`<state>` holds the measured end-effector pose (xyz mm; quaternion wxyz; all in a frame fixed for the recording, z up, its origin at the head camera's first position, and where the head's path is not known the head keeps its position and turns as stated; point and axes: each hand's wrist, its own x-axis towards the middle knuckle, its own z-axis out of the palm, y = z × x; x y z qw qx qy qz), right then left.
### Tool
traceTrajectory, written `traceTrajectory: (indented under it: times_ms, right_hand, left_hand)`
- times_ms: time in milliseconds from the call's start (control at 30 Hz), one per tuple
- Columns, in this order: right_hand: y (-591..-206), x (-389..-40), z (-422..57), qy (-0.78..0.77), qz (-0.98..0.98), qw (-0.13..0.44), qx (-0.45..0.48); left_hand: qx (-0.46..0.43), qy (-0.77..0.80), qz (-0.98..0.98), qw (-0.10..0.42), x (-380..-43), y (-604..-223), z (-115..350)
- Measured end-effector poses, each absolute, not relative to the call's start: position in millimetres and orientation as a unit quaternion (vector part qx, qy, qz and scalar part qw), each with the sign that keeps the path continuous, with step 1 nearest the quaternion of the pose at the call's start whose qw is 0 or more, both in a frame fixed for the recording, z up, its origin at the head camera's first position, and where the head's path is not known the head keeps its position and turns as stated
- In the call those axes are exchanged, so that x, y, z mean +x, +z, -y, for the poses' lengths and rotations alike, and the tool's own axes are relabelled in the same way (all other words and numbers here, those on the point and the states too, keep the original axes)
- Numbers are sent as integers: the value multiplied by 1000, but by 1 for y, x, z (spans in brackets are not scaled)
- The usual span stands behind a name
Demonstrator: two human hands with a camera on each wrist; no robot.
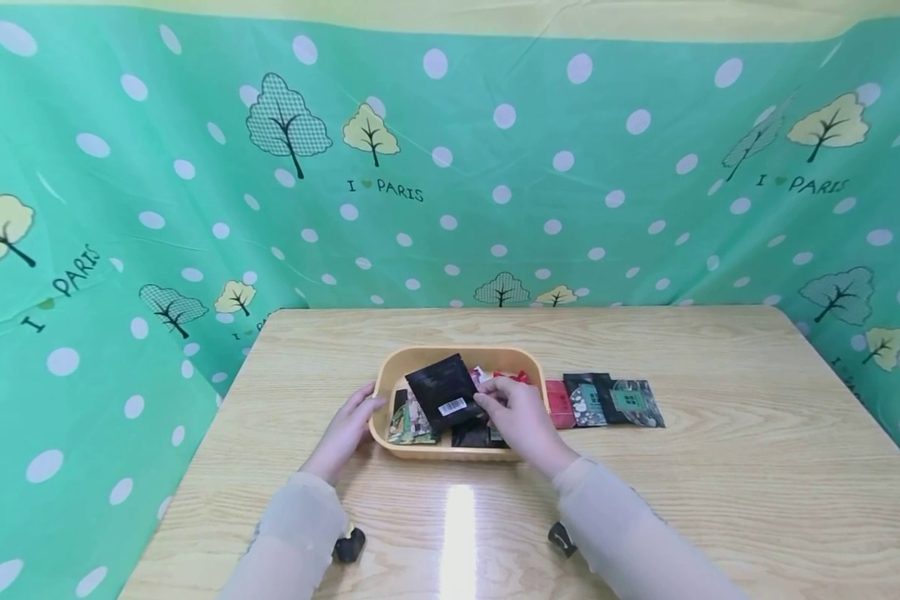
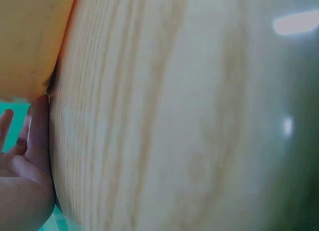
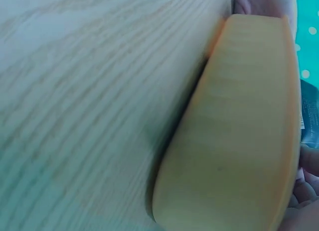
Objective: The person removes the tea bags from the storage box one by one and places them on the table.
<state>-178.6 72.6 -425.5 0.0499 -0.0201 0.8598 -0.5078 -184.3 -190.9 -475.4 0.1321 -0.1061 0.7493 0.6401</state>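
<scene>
My right hand (image 1: 523, 421) pinches a flat black packet (image 1: 442, 387) by its right edge between thumb and fingers. The packet is tilted over a yellow-orange plastic basket (image 1: 450, 453), a white barcode label showing on it. Against the basket's left end rests my left hand (image 1: 348, 425); the left wrist view has its fingers (image 2: 38, 126) fairly straight along the wall. Inside the basket lie several packets: green-and-black printed ones (image 1: 405, 427) at left, a dark one (image 1: 470, 435) in front, red ones (image 1: 512, 377) behind my right hand. The held packet partly covers them.
Right of the basket, a row of overlapping packets lies on the wooden table (image 1: 757, 450): a red one (image 1: 560, 404), then two black ones with green labels, the outer one (image 1: 637, 402) farthest right. A green polka-dot curtain (image 1: 450, 192) hangs behind and at the sides.
</scene>
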Motion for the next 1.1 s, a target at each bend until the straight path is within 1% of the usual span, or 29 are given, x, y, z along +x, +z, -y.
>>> traceTrajectory:
  times_ms: [133, 467, 867, 1100]
  right_hand:
    - [-422, -178, -79, -516, -856, 36, -16]
    - [-414, -177, -100, -539, -842, 26, 14]
    - [-405, -179, -139, -595, -798, 60, 74]
    - [-407, -181, -166, -601, -795, 36, 71]
  left_hand:
    - [-107, 640, -749, 134, -184, -475, 190]
    - [-102, 633, -754, 139, -184, -476, 193]
    - [-104, 640, -749, 139, -183, -477, 193]
    - [-104, 644, -745, 136, -183, -476, 191]
